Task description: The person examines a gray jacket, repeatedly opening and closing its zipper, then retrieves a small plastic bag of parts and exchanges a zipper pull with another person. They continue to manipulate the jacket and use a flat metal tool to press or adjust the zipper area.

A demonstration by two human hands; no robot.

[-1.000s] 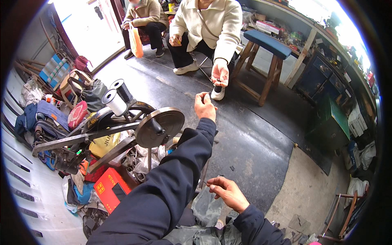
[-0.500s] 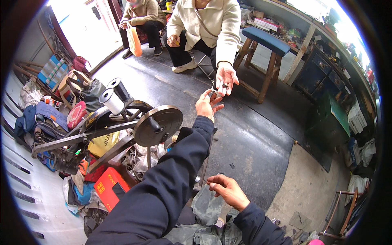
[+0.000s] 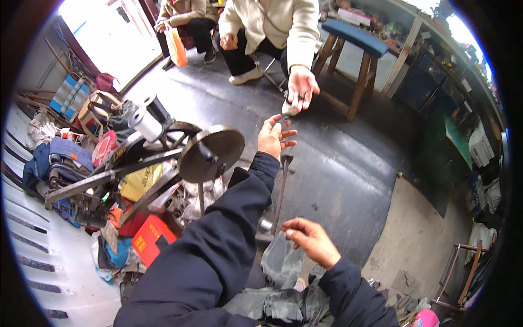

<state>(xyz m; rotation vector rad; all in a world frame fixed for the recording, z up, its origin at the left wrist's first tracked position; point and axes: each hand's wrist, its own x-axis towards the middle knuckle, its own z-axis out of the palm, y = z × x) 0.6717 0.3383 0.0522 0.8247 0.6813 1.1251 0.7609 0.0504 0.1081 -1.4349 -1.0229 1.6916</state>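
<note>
My left hand is stretched out forward at the end of a dark sleeve. A small dark piece sits between its thumb and forefinger, the other fingers spread; its exact kind is too small to tell. Just beyond is another person's open palm, with one or more small dark pieces on it. A gap separates the two hands. Above my lap, my right hand is curled, thumb close to the forefinger; whether anything is between them is hidden. Below it lies a grey-green patterned cloth.
A hand-cranked machine with a round metal wheel and thread spools stands left, above bags and a red box. A metal post rises before me. A blue-topped stool and a seated person are ahead.
My left hand has come back a little from the other person's palm, widening the gap between them. The right hand keeps nearly the same pose. The whole view has shifted slightly.
</note>
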